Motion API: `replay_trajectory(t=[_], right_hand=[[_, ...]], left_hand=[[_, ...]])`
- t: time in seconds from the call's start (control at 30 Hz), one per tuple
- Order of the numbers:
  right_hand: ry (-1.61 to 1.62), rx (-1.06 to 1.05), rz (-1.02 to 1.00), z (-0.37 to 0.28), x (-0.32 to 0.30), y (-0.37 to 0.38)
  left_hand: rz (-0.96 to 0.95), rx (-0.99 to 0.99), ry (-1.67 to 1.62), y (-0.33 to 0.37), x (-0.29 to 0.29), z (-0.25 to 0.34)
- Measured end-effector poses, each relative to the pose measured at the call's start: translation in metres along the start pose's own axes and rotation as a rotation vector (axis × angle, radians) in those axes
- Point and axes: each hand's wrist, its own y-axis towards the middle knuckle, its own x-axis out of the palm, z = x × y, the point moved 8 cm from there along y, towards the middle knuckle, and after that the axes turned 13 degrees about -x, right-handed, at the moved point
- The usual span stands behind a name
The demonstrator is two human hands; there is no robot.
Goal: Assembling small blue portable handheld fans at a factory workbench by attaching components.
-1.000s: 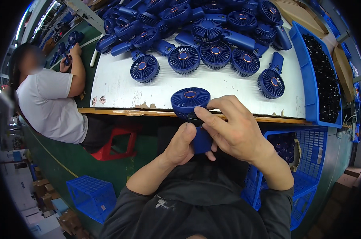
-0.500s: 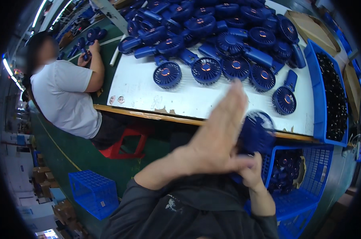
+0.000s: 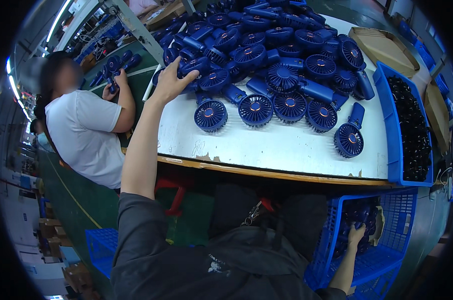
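Note:
My left hand (image 3: 172, 82) reaches to the left edge of a heap of dark blue handheld fans (image 3: 251, 56) on the white-topped table. Its fingers are spread, thumb apart, beside a fan; nothing is gripped. Low at the right, my right hand (image 3: 356, 234) is down inside a blue plastic crate (image 3: 331, 235), its fingers closed on a dark blue handheld fan (image 3: 357, 214). Other fans lie around it, and the fingertips are partly hidden. Several fans lie face up in a row before the heap, and one fan (image 3: 349, 140) lies apart at the right.
A blue bin (image 3: 390, 135) of small black parts stands at the table's right end, near a cardboard tray (image 3: 384, 47). At the left a person in a white shirt (image 3: 86, 130) handles fans. Another blue crate (image 3: 100, 250) stands on the green floor. The table's wooden edge (image 3: 266, 176) faces me.
My hands have moved apart from the middle. The left went up and left to the heap; the right went down into the crate with the fan. The view has shifted slightly.

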Motion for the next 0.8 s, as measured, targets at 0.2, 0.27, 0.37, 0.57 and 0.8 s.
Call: replay_trajectory(t=[0.2, 0.27, 0.37, 0.57, 0.8], right_hand=[[0.058, -0.132, -0.065, -0.071, -0.015, 0.008], [0.459, -0.215, -0.003, -0.154, -0.035, 0.004], [0.567, -0.441, -0.063, -0.320, -0.093, -0.029], [0.793, -1.083, -0.170, -0.524, -0.102, -0.099], [0.668, -1.194, -0.160, -0.525, -0.108, -0.104]], left_hand=[[-0.009, -0.054, -0.040, -0.005, -0.018, 0.030], [0.101, -0.079, -0.299, -0.029, -0.056, 0.043], [-0.129, 0.067, -1.137, -0.081, -0.070, 0.085], [-0.722, -0.270, -1.937, -0.261, 0.056, 0.179], [-0.569, -0.261, -1.506, -0.277, 0.070, 0.172]])
